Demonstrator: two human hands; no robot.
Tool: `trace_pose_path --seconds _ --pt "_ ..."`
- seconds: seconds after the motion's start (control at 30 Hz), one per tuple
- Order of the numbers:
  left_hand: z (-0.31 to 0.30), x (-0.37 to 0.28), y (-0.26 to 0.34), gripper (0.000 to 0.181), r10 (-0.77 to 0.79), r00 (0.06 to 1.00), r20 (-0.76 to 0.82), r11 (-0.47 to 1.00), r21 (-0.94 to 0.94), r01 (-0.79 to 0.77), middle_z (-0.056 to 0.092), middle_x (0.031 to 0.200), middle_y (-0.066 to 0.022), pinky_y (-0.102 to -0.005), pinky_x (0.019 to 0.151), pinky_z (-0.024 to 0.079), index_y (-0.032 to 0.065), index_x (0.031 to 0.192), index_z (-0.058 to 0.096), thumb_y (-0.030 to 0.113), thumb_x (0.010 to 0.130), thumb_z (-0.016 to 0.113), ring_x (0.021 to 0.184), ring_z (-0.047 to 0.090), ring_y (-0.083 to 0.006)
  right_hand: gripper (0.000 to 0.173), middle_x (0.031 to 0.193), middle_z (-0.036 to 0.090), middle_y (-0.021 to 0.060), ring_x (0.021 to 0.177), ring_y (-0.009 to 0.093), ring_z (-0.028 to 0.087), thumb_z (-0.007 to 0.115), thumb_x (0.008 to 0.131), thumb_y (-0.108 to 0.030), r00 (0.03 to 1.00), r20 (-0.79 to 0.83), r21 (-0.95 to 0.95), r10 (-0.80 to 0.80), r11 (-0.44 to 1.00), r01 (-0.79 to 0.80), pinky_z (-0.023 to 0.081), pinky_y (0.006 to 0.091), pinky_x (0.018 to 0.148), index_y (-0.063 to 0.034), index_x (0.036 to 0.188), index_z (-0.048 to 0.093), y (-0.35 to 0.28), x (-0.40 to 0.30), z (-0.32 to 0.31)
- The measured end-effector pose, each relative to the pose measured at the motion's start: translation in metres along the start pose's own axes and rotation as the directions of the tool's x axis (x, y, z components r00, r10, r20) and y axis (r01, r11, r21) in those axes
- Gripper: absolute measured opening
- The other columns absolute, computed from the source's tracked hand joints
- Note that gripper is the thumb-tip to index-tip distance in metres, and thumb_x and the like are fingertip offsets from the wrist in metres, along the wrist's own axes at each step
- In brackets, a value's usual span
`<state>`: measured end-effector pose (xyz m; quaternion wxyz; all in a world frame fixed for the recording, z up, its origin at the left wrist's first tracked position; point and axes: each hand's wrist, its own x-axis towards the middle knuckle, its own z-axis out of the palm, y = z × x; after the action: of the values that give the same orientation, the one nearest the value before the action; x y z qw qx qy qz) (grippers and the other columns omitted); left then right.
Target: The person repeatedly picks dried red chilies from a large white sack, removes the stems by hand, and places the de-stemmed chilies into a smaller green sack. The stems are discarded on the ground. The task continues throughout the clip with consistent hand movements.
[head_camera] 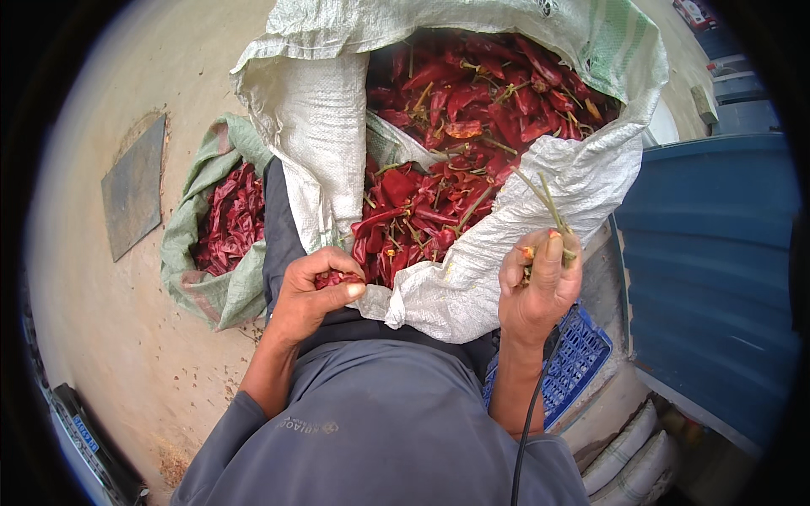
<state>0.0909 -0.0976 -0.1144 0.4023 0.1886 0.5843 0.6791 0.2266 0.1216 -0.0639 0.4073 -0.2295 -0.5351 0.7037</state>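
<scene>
Dried red chilies (436, 215) with stems lie inside a large white woven sack (323, 120), its mouth rolled open in front of me. My left hand (313, 294) is at the sack's near left edge, curled around red chili pieces (337, 279). Over the sack's near right side, my right hand (541, 278) pinches several pale green chili stems (549, 201) with orange-red bits at their ends. To the left, a green woven sack (209, 297) stands on the ground, holding darker red chilies (231, 221) on which no stems can be made out.
A blue plastic crate (579, 364) is below my right forearm, with a black cable (531, 411) passing beside that arm. Blue metal panelling (709, 253) rises at the right. Filled white sacks (626, 455) lie at the lower right. A flat grey plate (134, 190) rests on the concrete floor.
</scene>
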Motion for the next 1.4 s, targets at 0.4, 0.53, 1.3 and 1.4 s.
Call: trace_pose_path --seconds 0.4,0.53,1.3,1.4 --pt "-0.072 0.05 0.04 0.04 0.644 0.723 -0.25 0.321 0.946 0.041 0.066 0.113 -0.0157 -0.0397 0.083 0.052 0.0008 0.118 0.063 0.013 0.082 0.076 0.099 0.065 -0.0304 0.048 0.115 0.065 0.0202 0.103 0.037 0.063 0.071 0.091 -0.028 0.723 -0.032 -0.906 -0.69 -0.286 -0.312 0.053 0.0416 0.086 0.0053 0.121 0.055 -0.042 0.07 -0.133" --pt "0.012 0.087 0.014 0.032 0.494 0.853 0.166 0.272 0.903 -0.333 0.065 0.115 -0.0133 -0.0374 0.084 0.054 0.0025 0.112 0.065 0.006 0.081 0.073 0.101 0.064 -0.0283 0.037 0.115 0.064 0.0196 0.109 0.036 0.062 0.071 0.09 -0.02 0.718 0.194 -0.964 -0.668 -0.266 0.014 0.052 0.0424 0.091 0.0046 0.117 0.06 -0.04 0.059 -0.087" --pt "0.008 0.075 -0.016 0.022 -0.115 0.987 -0.115 0.944 -0.321 0.073 0.065 0.101 -0.0093 -0.0311 0.081 0.054 0.0021 0.115 0.057 0.013 0.097 0.061 0.089 0.064 -0.0163 0.008 0.086 0.061 0.0089 0.071 0.022 0.068 0.065 0.077 -0.009 0.835 0.524 -0.83 0.17 -0.118 0.545 0.056 0.034 0.056 -0.0052 0.084 0.065 0.079 0.02 0.009" --pt "0.008 0.074 -0.016 0.022 -0.167 0.984 -0.065 0.87 -0.479 0.116 0.063 0.099 -0.0097 -0.038 0.081 0.058 0.0019 0.113 0.056 0.018 0.098 0.06 0.088 0.066 -0.0195 0.004 0.08 0.057 0.0077 0.068 0.022 0.067 0.065 0.079 -0.011 0.838 0.518 -0.825 0.17 -0.157 0.542 0.055 0.0345 0.055 -0.0077 0.076 0.062 0.085 0.017 0.01"
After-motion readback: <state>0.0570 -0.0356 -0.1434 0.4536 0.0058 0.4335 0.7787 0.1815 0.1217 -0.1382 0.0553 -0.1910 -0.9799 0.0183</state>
